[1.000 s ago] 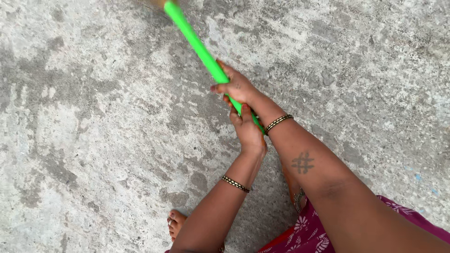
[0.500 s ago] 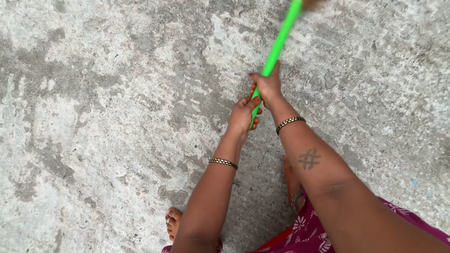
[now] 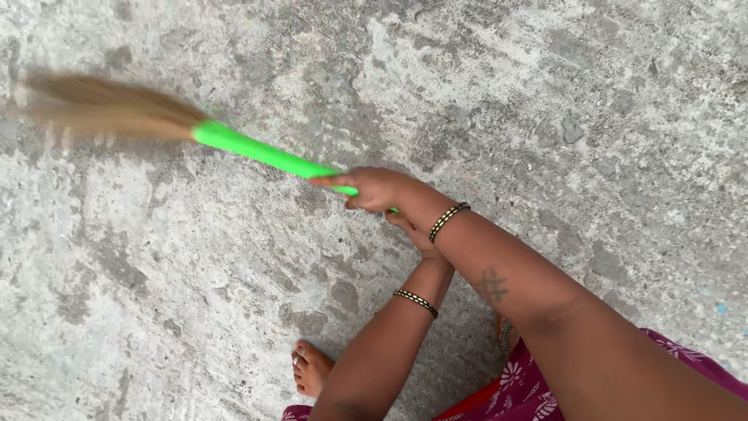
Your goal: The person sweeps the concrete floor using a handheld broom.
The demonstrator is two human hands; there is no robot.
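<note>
Green smooth broom handle (image 3: 265,153) gripped by right hand (image 3: 379,189), left hand (image 3: 413,231); blurred straw bristles (image 3: 101,109); rough mottled concrete floor (image 3: 545,101).

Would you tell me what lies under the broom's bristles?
Bare, mottled grey concrete floor lies under the blurred bristles. Any dust beneath them cannot be made out.

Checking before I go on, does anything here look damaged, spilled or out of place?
Nothing stands out. Both hands, right hand and left hand, grip the green broom handle; the bristles are only motion-blurred. The concrete floor is blotchy and worn, with no spill visible.
</note>
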